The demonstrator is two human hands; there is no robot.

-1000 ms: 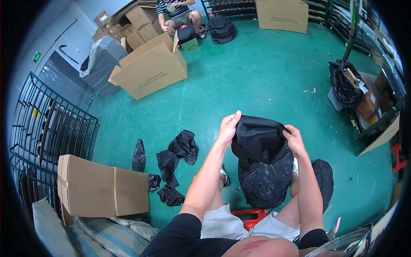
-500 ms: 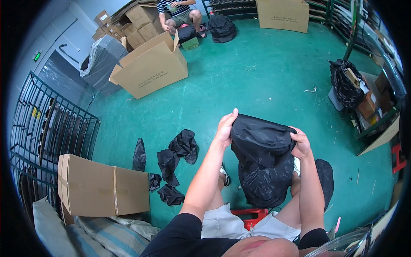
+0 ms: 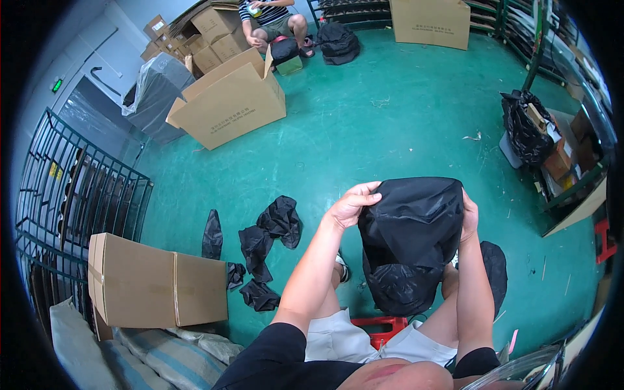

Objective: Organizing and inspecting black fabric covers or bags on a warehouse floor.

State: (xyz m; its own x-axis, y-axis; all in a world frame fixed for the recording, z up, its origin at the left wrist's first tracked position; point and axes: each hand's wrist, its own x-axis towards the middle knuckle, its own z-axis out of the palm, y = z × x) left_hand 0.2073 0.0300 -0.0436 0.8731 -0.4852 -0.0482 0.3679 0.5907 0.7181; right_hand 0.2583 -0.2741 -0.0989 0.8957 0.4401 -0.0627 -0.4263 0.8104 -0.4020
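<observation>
**Black fabric piece spread at its two upper corners**

We hold the fabric piece up in front of our knees, above the green floor. Our left hand grasps its upper left corner, thumb laid over the edge. Our right hand grips the right edge near the top; some of its fingers are hidden behind the material. The upper edge stretches taut between the hands, and the front falls in broad creases. Its lower part overlaps a wrinkled black bundle between our legs; we cannot tell whether the two are joined.

Beside our right calf lies another dark fabric piece. Under us shows a red plastic stool. To our left, crumpled black scraps are scattered on the floor, near a taped cardboard box with striped woven sacks in front of it. A green metal rack stands behind that box. Farther off, we see an open carton and, just past it, a seated co-worker in a striped shirt, with a black heap near their feet.
</observation>
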